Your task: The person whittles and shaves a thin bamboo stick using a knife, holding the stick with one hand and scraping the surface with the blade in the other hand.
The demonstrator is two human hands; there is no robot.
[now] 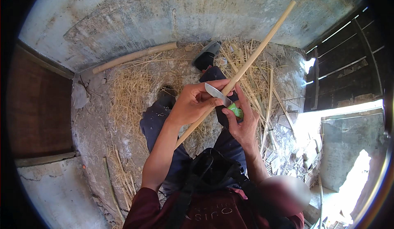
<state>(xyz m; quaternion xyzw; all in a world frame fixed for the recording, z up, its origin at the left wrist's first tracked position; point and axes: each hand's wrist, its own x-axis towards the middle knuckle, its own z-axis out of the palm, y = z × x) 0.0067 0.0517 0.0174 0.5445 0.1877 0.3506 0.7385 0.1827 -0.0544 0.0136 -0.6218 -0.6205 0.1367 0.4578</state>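
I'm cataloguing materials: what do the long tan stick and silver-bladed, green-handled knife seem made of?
Long tan stick: probably bamboo or wood, matt, from its straw colour. Pointed silver blade: likely smooth metal, given its sheen. Bright green handle: perhaps plastic, from its vivid colour; finish unclear.

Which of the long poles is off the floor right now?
The slim pale pole in the left hand, crossed by the knife; the thick pole by the wall lies on the floor.

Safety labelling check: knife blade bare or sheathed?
Bare: the metal blade shows uncovered across the wooden stick, its green handle in the right grip.
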